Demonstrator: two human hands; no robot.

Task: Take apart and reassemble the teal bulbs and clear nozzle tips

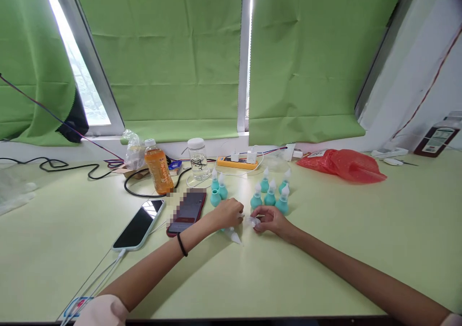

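Observation:
My left hand (228, 213) is curled shut over a teal rubber bulb, whose white pointed tip (234, 236) sticks out below it on the pale green table (325, 249). My right hand (271, 219) pinches a small clear plastic piece (251, 221) just right of the left hand. Behind the hands stand two groups of teal bulbs with white tips: three on the left (217, 189) and several on the right (271, 193).
Two phones (139, 225) (187, 210) lie left of my hands, one on a white cable. An orange drink bottle (158, 173), a glass jar (198, 158), a power strip (238, 162), black cables and a red plastic bag (341, 164) line the back. Green blinds cover the windows.

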